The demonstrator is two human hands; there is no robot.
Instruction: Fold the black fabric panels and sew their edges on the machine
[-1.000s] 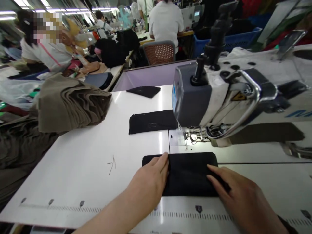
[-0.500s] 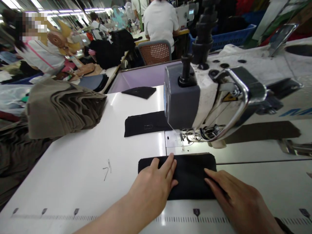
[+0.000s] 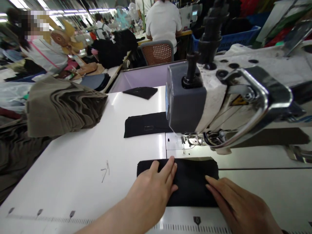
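Observation:
A black rectangular fabric piece lies flat on the white table in front of the sewing machine. A strip of brown cloth shows along its far edge. My left hand rests on the left half of the piece, fingers stretched out and pressing down. At the right end, my right hand pinches the fabric's edge between thumb and fingers. The machine's needle area is just beyond the piece, apart from it.
Another black fabric piece with a stitched rectangle reaches behind the machine head. Further back lies a pointed black piece. Stacked brown cloth stands at left; loose threads lie on the table. A brown strip sits under the machine arm.
The view has shifted slightly, so the machine appears larger and further right. Both hands keep their places on the black fabric piece.

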